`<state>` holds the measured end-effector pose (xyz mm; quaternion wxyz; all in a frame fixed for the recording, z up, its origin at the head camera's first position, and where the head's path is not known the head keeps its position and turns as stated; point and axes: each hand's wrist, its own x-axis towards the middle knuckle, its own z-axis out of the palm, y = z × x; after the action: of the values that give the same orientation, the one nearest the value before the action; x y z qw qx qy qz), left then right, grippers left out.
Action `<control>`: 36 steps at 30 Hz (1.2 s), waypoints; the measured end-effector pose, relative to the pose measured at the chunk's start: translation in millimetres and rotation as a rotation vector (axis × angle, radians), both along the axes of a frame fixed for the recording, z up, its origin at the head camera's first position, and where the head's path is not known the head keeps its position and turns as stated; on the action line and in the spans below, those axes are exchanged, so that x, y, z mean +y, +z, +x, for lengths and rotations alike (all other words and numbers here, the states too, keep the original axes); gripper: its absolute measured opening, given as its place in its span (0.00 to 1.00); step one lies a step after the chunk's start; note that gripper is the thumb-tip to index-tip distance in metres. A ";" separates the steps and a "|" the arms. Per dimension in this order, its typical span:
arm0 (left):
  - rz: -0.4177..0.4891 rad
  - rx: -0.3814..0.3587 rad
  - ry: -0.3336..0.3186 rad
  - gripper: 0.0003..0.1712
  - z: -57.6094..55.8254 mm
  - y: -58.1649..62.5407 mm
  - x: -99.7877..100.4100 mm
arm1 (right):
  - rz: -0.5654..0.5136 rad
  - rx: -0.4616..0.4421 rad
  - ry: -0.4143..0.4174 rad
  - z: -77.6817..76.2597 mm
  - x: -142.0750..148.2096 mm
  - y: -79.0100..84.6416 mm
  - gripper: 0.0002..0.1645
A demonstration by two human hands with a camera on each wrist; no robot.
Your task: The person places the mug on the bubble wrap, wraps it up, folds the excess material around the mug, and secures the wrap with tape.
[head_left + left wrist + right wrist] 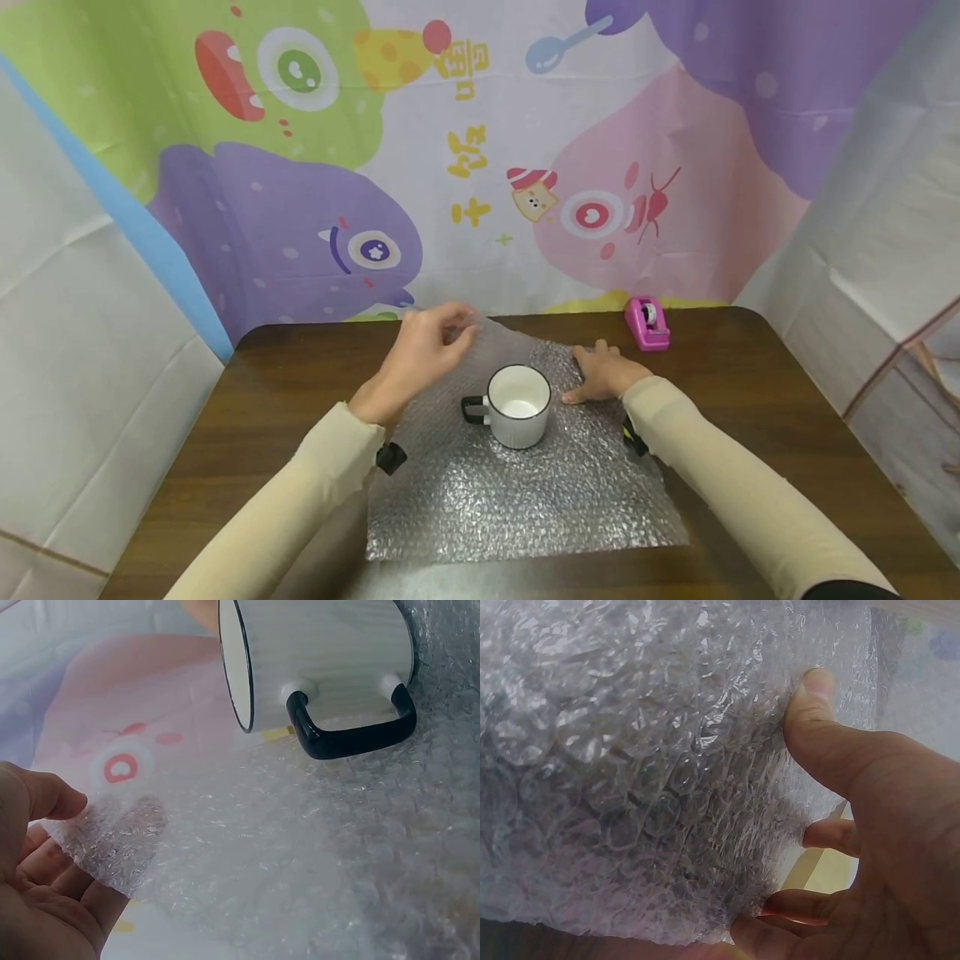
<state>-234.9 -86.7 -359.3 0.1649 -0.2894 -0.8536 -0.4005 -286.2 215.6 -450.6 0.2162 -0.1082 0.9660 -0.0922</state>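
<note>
Dark wood grain runs across the worktop (255, 383), and a clear sheet of bubble wrap (525, 500) spreads over it towards the near edge. Upright on the sheet stands a white mug (517, 425), its black handle (474, 409) pointing to the left. Trouble, I'd judge, would come from the wrap itself: a hard pull on one side could drag the mug along or tip it, and a slack hold could let the raised corner drop. Just beyond the mug, the right hand (603, 372) has its fingers parted at the sheet's right edge — thumb on one face, fingertips curled behind. Slightly farther off, the left hand (427, 346) is loosely curled, pinching a lifted far corner between thumb and fingers — how firmly, I can't tell. Past both sits a pink tape dispenser (647, 323), then a curtain (450, 250) printed with cartoon monsters.
</note>
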 end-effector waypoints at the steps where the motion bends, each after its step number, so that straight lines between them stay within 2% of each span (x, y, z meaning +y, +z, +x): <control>1: -0.003 0.001 -0.002 0.10 0.3 0.1 0.5 | 0.000 0.000 0.000 -0.1 0.0 0.0 0.60; 11: -0.030 0.002 -0.030 0.10 4.1 2.2 4.9 | -0.001 -0.001 0.002 1.5 -1.9 1.8 0.60; 23: -0.072 0.014 -0.139 0.08 6.6 2.5 11.6 | -0.001 0.000 0.003 -0.6 1.0 -0.5 0.60; 26: -0.071 0.003 -0.168 0.08 5.9 0.9 12.9 | 0.004 -0.001 0.004 -1.3 1.4 -1.3 0.61; 36: -0.050 -0.085 -0.174 0.08 4.9 -1.5 16.7 | -0.002 -0.008 0.002 -0.9 0.0 -0.6 0.61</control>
<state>-230.0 -70.0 -360.8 0.0859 -0.3492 -0.8412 -0.4039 -287.2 215.5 -451.1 0.2201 -0.1088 0.9649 -0.0934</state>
